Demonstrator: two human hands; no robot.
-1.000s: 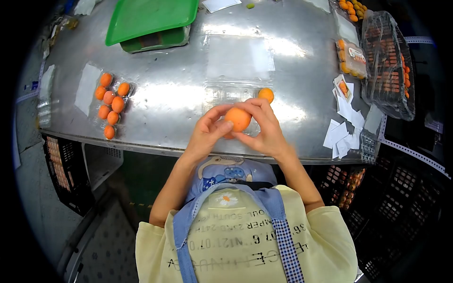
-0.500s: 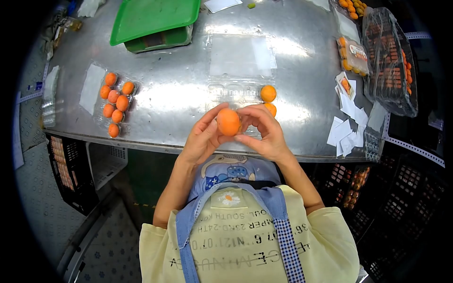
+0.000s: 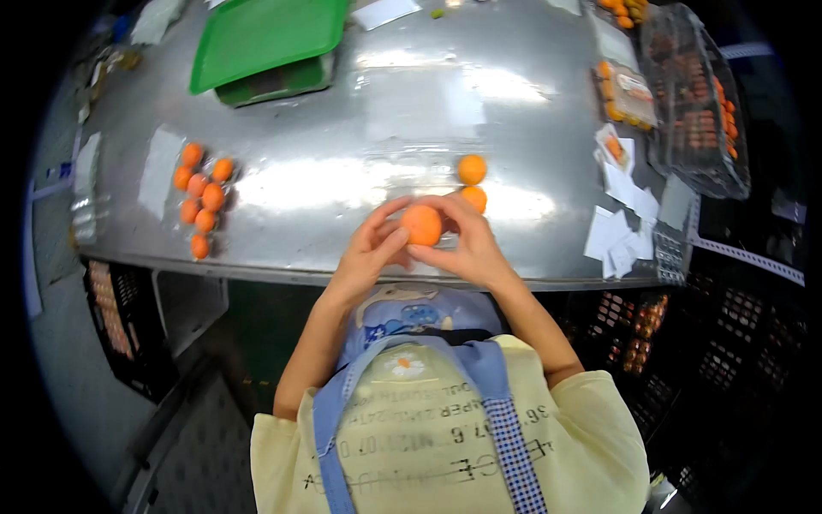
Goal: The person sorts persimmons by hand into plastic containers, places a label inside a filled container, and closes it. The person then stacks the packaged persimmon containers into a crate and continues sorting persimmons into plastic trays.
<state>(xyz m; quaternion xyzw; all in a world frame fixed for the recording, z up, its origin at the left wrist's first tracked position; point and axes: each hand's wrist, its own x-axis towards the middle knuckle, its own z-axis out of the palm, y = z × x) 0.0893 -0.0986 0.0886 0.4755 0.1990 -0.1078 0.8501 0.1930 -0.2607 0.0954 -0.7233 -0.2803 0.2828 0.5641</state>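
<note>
An orange [image 3: 422, 225] is held between my two hands near the front edge of the metal table. The fingers of my left hand [image 3: 374, 242] close on it from the left. My right hand [image 3: 469, 242] curls around its other side, thumb at its lower edge. Just beyond my hands lies an open clear plastic box [image 3: 415, 168], its lid [image 3: 419, 107] folded flat away from me. Two oranges sit at its right: one farther back [image 3: 472, 170] and one nearer [image 3: 474, 200], close to my right fingers.
Several oranges [image 3: 212, 197] lie in another clear box at left. A green tray [image 3: 270, 38] rests on a stack at the back. At right are a filled box [image 3: 627, 92], white cards [image 3: 612, 236] and a plastic-lined crate [image 3: 693, 103]. Black crates [image 3: 642, 334] stand below the table.
The view has shifted and blurred slightly. The orange stays between both hands and has turned or moved slightly, with the left fingers now farther over it.
</note>
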